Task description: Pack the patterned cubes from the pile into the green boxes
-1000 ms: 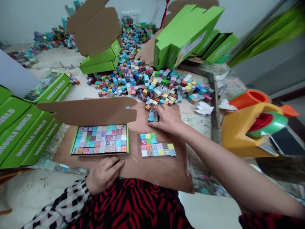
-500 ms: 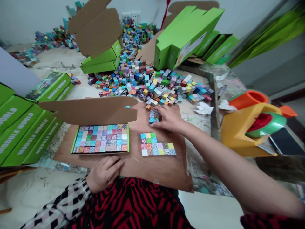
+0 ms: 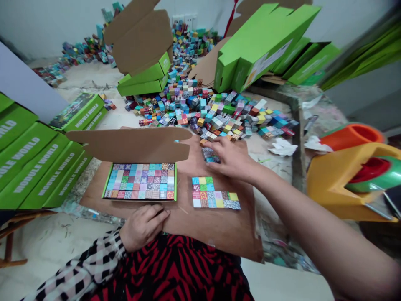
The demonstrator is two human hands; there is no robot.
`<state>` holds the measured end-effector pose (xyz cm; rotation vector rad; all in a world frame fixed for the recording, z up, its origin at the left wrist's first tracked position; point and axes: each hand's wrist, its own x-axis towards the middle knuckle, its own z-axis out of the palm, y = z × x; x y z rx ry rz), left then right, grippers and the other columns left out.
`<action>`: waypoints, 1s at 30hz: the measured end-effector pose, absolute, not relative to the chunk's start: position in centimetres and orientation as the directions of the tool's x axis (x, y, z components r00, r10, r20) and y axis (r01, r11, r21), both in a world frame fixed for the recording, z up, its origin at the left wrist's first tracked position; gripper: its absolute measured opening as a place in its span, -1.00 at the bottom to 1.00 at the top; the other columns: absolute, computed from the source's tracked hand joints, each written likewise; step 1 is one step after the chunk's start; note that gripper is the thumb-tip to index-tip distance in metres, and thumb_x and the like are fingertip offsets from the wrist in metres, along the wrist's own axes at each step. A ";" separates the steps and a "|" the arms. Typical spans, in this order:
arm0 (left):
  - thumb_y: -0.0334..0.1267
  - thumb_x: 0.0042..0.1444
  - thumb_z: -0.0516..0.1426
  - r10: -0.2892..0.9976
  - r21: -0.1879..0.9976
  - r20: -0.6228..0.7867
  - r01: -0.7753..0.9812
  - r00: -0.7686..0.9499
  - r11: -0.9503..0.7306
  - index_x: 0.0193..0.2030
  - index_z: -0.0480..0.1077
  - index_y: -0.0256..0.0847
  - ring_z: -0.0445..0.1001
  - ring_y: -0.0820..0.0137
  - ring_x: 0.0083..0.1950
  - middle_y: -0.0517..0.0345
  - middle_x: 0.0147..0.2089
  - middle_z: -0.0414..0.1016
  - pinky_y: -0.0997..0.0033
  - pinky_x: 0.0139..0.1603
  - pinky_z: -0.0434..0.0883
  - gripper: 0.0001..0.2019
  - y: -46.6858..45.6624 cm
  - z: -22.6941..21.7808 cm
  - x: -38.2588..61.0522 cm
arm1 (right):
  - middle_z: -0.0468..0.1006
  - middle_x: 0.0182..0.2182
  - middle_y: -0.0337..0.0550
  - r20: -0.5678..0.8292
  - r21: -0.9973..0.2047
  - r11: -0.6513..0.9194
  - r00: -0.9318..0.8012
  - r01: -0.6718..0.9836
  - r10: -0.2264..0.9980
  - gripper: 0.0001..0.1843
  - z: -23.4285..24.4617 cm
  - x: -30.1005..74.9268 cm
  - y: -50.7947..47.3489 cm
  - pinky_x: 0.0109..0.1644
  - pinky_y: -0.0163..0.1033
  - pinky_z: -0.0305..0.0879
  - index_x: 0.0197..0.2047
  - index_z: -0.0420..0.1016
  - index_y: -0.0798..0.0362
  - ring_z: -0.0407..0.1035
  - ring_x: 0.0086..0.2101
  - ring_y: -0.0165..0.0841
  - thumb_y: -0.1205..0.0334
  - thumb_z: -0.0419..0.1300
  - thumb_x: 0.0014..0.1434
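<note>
My right hand (image 3: 233, 161) reaches over a small block of patterned cubes (image 3: 210, 155) on the brown cardboard sheet (image 3: 184, 228). Its thumb and fingers close around the block's sides and partly cover it. Nearer to me lies a flat, stepped group of printed cubes (image 3: 206, 200). To the left, an open box (image 3: 175, 184) is filled with rows of colourful cubes, its brown lid (image 3: 134, 144) raised. My left hand (image 3: 144, 225) rests at the sheet's front edge, just below the box. Its fingers are curled together, with nothing visible in them.
A large heap of loose cubes (image 3: 200, 100) spreads behind the sheet. Green boxes (image 3: 40, 163) stand stacked at left; more green boxes (image 3: 263, 46) lean at back right. A yellow tape dispenser (image 3: 332, 179) and crumpled white paper (image 3: 282, 147) are at right.
The view has shifted, so most things appear farther right. My right hand has moved slightly over the small block of cubes and covers more of it. My left hand stays at the sheet's edge.
</note>
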<state>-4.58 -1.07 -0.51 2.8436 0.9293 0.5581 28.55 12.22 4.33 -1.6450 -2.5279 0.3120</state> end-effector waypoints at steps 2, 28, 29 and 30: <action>-0.43 0.21 0.04 0.587 0.204 0.320 0.551 0.744 -0.809 0.08 0.38 -0.32 0.44 0.29 -0.10 -0.10 -0.07 0.48 0.32 -0.12 0.49 -0.69 -1.0 -0.5 -4.6 | 0.33 0.03 0.13 -0.027 -0.179 0.279 -0.288 0.943 0.957 -0.37 4.6 28.0 11.9 0.02 0.09 0.19 0.22 0.27 0.02 0.27 -0.03 0.03 -0.09 0.14 0.14; -0.42 0.23 0.03 0.583 0.200 0.343 0.549 0.737 -0.812 0.09 0.38 -0.28 0.46 0.32 -0.10 -0.06 -0.08 0.49 0.37 -0.11 0.48 -0.69 -1.0 0.0 -4.4 | 0.48 -0.20 0.04 -0.124 -0.336 0.172 -0.224 0.926 0.967 -0.68 2.8 32.0 8.9 -0.14 -0.13 0.32 -0.08 0.43 0.12 0.38 -0.19 -0.15 0.22 0.17 0.06; -0.42 0.23 0.03 0.581 0.198 0.345 0.548 0.737 -0.812 0.09 0.38 -0.28 0.46 0.32 -0.10 -0.07 -0.07 0.49 0.37 -0.11 0.48 -0.69 -1.0 0.0 -4.4 | 0.49 -0.19 0.02 -0.113 -0.359 0.175 -0.228 0.917 0.967 -0.68 2.7 31.4 9.0 -0.14 -0.13 0.32 -0.07 0.42 0.11 0.38 -0.19 -0.16 0.26 0.16 0.06; -0.42 0.23 0.03 0.580 0.196 0.346 0.547 0.738 -0.814 0.08 0.38 -0.29 0.46 0.31 -0.10 -0.07 -0.07 0.49 0.37 -0.11 0.48 -0.69 -1.0 0.1 -4.4 | 0.50 -0.17 0.01 -0.100 -0.395 0.188 -0.246 0.899 0.964 -0.66 2.6 30.9 9.2 -0.13 -0.13 0.31 -0.05 0.40 0.10 0.38 -0.17 -0.16 0.30 0.14 0.06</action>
